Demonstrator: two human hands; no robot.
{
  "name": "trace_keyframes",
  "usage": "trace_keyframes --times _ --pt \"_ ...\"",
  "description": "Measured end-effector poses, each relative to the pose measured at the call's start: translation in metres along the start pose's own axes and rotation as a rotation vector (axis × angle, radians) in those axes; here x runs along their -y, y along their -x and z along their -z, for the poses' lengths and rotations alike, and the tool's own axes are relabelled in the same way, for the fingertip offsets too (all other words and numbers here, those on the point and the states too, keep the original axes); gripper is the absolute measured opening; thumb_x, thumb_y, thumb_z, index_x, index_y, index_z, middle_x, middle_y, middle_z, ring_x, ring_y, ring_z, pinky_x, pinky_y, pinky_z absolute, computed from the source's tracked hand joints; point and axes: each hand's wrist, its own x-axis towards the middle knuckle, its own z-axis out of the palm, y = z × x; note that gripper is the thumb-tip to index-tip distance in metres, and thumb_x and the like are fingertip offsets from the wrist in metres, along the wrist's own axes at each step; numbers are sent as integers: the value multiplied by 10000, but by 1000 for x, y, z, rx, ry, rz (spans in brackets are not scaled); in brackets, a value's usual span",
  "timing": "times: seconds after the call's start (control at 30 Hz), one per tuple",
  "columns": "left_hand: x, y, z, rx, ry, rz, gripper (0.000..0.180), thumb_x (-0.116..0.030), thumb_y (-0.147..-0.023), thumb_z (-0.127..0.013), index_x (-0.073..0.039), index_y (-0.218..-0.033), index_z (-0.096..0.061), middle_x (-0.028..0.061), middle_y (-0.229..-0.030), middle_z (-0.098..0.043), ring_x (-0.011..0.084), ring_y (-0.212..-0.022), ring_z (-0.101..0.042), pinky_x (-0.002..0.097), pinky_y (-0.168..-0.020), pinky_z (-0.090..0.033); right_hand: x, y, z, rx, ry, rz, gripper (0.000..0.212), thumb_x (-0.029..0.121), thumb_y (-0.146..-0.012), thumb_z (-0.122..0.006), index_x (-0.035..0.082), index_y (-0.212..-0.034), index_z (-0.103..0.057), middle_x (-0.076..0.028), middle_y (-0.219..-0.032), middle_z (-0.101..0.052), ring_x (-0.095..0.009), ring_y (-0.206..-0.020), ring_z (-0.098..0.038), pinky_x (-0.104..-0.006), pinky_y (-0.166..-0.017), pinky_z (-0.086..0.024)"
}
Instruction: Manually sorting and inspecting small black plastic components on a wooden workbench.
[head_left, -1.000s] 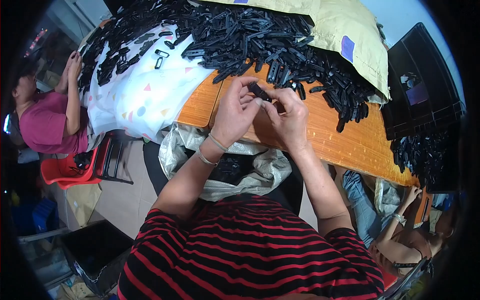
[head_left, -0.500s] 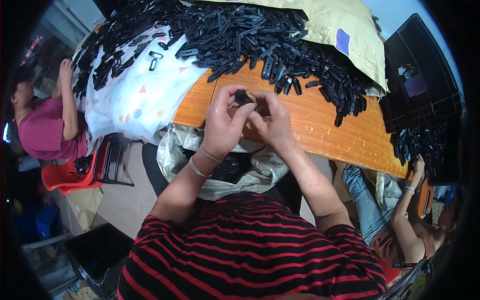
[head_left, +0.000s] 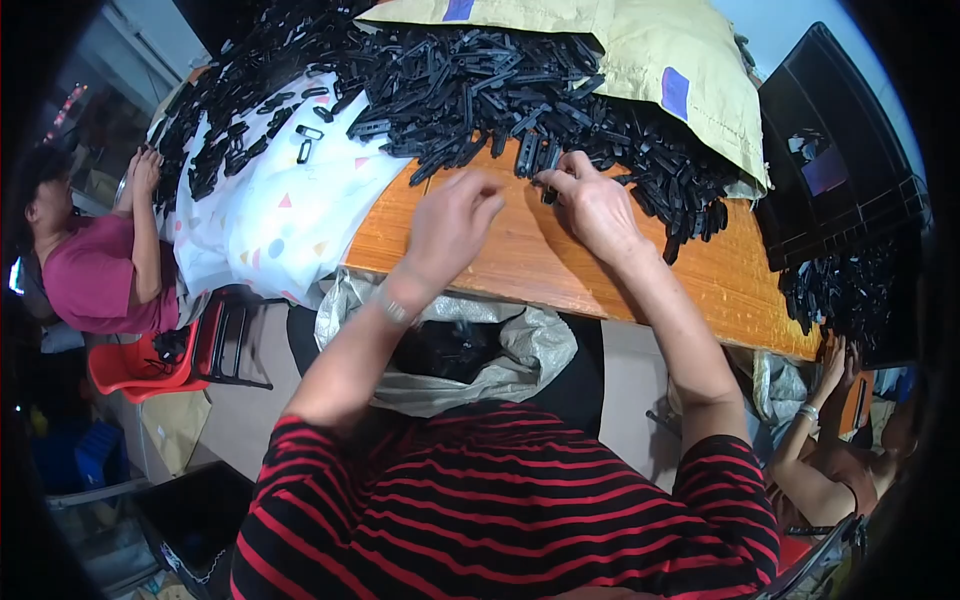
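Small elongated black plastic parts [head_left: 470, 90] lie in a large heap along the far side of the wooden table [head_left: 480, 255]. At the heap's near edge my right hand [head_left: 605, 210] pinches a black plastic part [head_left: 549, 194] between thumb and fingertips, partly hidden by the fingers. Over the table's near edge hovers my left hand [head_left: 452, 225], slightly blurred, its fingers loosely curved and apart with nothing visible in them. Below it, an opened silvery woven sack [head_left: 545, 345] hangs at my lap, dark inside with black contents.
A patterned white sheet [head_left: 270, 220] carries more parts at the left. A yellowish paper sack [head_left: 670, 50] lies behind the heap. Co-workers sit at left [head_left: 100, 240] and right [head_left: 820, 460], hands near black parts. A red chair [head_left: 130, 365] and black bin [head_left: 195, 510] stand at left.
My hands have parted; the black piece held between them is no longer seen there. My right hand has moved right and forward to the heap's edge and grips a part.
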Motion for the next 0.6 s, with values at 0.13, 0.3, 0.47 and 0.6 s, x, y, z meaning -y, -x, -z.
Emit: trace_keyframes --times 0.13,0.3,0.47,0.6 --pt "19 -62 -45 91 -224 -53 168 -156 -819 -693 -76 -960 -650 132 -909 -606 349 -855 -626 432 -736 -504 -18 -9 -5 160 81 107 286 10 -755 -642 71 -1033 -661 -134 -975 -551 -346 -788 -627 -434 -654 -511" --pt "22 -78 -51 229 -308 -7 178 -165 -792 -718 -74 -920 -635 147 -898 -598 358 -861 -623 442 -748 -510 -23 -2 5 93 -4 40 248 -1 -739 -676 30 -963 -574 -177 -915 -548 -388 -768 -610 -447 -658 -503" --pt "24 -73 -53 201 -326 15 187 -166 -776 -728 -64 -877 -610 149 -864 -604 360 -836 -628 445 -734 -514 -24 20 -1 -185 -115 -99 227 19 -753 -719 5 -930 -577 -178 -816 -623 -350 -719 -622 -390 -641 -504" --pt "35 -61 -45 167 -322 8 247 -124 -763 -720 -46 -963 -599 148 -874 -632 363 -812 -636 434 -730 -519 -1 23 -6 -252 -306 -362 171 35 -794 -719 1 -919 -609 -72 -723 -627 -154 -627 -607 -292 -575 -479"
